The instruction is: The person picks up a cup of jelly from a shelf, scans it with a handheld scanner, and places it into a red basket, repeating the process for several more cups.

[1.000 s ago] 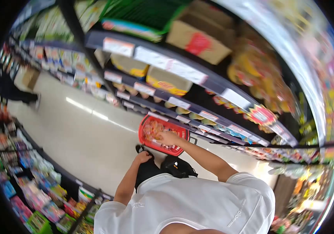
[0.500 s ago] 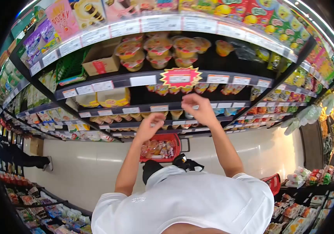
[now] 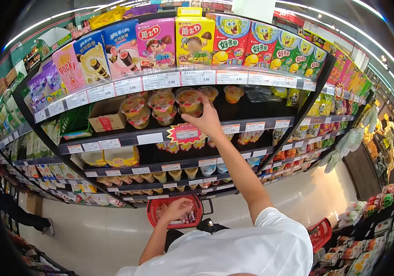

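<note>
My right hand (image 3: 206, 120) reaches to the upper shelf, its fingers and thumb around the right side of a jelly cup (image 3: 187, 100) with a clear printed lid. The cup is at the top of a short stack; part of its side is hidden by the hand. More stacked jelly cups (image 3: 162, 104) stand just to the left, and a single orange cup (image 3: 233, 94) sits to the right. My left hand (image 3: 179, 209) hangs low over a red shopping basket (image 3: 152, 216), fingers loosely bent and apart, holding nothing visible. Small packaged items lie in the basket.
Snack boxes (image 3: 194, 41) line the shelf above, behind a price-label strip (image 3: 160, 82). An open cardboard box (image 3: 107, 117) stands left of the cups. Another red basket (image 3: 319, 234) is behind me at right. A person's leg (image 3: 31, 220) shows at far left.
My right hand has moved up from the lower shelves to the jelly cups and closed around one. My left hand has dropped over the basket. The view has tilted up.
</note>
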### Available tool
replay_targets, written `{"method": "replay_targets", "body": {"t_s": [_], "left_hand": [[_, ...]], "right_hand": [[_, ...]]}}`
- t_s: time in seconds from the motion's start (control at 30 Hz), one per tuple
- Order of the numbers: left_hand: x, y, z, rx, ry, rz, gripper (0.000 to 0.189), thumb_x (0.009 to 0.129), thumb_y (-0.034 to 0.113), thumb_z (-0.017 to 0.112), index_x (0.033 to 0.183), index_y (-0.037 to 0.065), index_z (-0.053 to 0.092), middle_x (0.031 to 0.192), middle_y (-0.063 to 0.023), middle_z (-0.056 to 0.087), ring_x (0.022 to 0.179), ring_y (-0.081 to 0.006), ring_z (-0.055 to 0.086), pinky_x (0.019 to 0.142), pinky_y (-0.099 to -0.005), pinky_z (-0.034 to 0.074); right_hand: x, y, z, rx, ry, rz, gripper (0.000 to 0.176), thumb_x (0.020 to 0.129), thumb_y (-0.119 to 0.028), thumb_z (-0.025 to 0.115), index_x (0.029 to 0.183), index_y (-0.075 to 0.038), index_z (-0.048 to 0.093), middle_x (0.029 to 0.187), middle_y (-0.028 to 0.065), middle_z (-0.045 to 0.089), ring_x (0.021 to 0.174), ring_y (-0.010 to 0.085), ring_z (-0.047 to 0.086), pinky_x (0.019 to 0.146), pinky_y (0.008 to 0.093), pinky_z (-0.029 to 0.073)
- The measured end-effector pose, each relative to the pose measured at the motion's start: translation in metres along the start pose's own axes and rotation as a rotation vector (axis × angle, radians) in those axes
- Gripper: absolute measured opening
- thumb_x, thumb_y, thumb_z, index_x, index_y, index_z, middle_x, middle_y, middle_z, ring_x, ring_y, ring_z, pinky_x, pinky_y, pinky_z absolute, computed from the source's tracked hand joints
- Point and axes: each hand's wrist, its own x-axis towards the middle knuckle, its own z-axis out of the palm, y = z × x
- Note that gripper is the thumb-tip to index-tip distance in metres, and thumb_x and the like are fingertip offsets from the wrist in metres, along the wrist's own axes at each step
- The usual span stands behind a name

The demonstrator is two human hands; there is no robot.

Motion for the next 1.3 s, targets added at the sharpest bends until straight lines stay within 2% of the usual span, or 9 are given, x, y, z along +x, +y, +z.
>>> {"method": "replay_targets", "body": {"t_s": [0.1,0.2,0.53,0.77,0.87,0.9,1.07,1.17,1.3], "left_hand": [[-0.001,-0.006,-0.013,0.036,0.048,0.081,0.034,0.093,0.015,0.066,0.123,-0.001,0.058,0.114,-0.0101,0.068,0.102,-0.017,0.064,0.089,-0.0304,0.051],[-0.001,0.005,-0.018,0.008,0.099,0.096,0.034,0.093,0.016,0.066,0.122,-0.001,0.059,0.114,-0.0101,0.067,0.099,-0.0159,0.064,0.087,-0.0293,0.052],[-0.006,0.046,-0.028,-0.099,0.181,0.291,0.041,0.087,0.006,0.07,0.126,0.001,0.056,0.116,-0.0098,0.066,0.101,-0.016,0.062,0.086,-0.03,0.05],[-0.014,0.095,-0.035,-0.17,0.222,0.638,0.101,0.062,0.006,0.089,0.146,0.005,0.033,0.143,-0.0123,0.042,0.131,-0.0235,0.044,0.103,-0.0359,0.044],[-0.014,0.096,-0.053,-0.2,-0.019,0.719,0.107,0.058,0.007,0.091,0.147,0.005,0.031,0.143,-0.0119,0.042,0.133,-0.0233,0.042,0.108,-0.0366,0.039],[-0.021,0.089,-0.055,-0.274,-0.028,0.566,0.111,0.055,0.007,0.093,0.147,0.005,0.031,0.143,-0.0118,0.042,0.133,-0.0233,0.043,0.11,-0.0361,0.037],[-0.025,0.048,-0.077,-0.178,0.005,0.591,0.108,0.056,0.007,0.093,0.146,0.003,0.033,0.143,-0.0133,0.045,0.127,-0.0223,0.05,0.109,-0.0349,0.038],[-0.028,0.033,-0.09,-0.441,-0.043,0.449,0.101,0.058,0.006,0.092,0.144,0.002,0.037,0.138,-0.0134,0.052,0.123,-0.0213,0.053,0.107,-0.0351,0.04],[-0.034,0.024,-0.103,-0.265,0.128,0.506,0.089,0.061,-0.001,0.088,0.138,0.002,0.044,0.126,-0.0109,0.059,0.117,-0.0202,0.058,0.102,-0.0337,0.047]], "right_hand": [[0.005,0.002,0.011,0.0,0.069,0.036,0.078,0.068,-0.031,0.086,0.131,-0.004,0.05,0.101,0.0196,0.069,0.095,0.0333,0.068,0.084,0.0393,0.053],[0.006,-0.003,0.012,0.077,0.054,0.173,0.07,0.067,-0.033,0.086,0.123,-0.004,0.057,0.106,0.0202,0.068,0.099,0.0383,0.064,0.089,0.0452,0.05],[-0.065,-0.039,-0.025,0.174,0.3,0.049,0.061,0.065,-0.018,0.09,0.115,-0.002,0.06,0.107,0.0134,0.068,0.098,0.0247,0.064,0.086,0.0362,0.051],[-0.185,-0.087,-0.009,0.153,-0.078,0.024,0.064,0.06,-0.023,0.094,0.114,-0.006,0.065,0.111,0.0129,0.066,0.097,0.0239,0.065,0.081,0.0337,0.053],[-0.225,-0.103,0.017,0.211,-0.215,0.215,0.066,0.064,-0.029,0.09,0.119,-0.006,0.062,0.112,0.017,0.065,0.1,0.0331,0.064,0.087,0.0384,0.052],[-0.231,-0.106,0.021,0.21,-0.218,0.217,0.066,0.064,-0.029,0.09,0.119,-0.006,0.062,0.112,0.017,0.065,0.1,0.0331,0.064,0.087,0.0384,0.052],[-0.24,-0.111,0.042,0.078,-0.377,0.179,0.066,0.076,-0.033,0.083,0.128,-0.003,0.055,0.119,0.0193,0.063,0.104,0.0331,0.065,0.086,0.0394,0.053],[-0.238,-0.106,0.044,0.213,-0.494,0.248,0.059,0.084,-0.032,0.075,0.13,-0.003,0.052,0.116,0.019,0.065,0.1,0.0329,0.067,0.083,0.0393,0.054],[-0.286,-0.045,0.094,0.1,-0.229,0.563,0.043,0.095,-0.027,0.062,0.127,0.0,0.051,0.103,0.0224,0.069,0.093,0.0366,0.069,0.082,0.0418,0.054]]}}
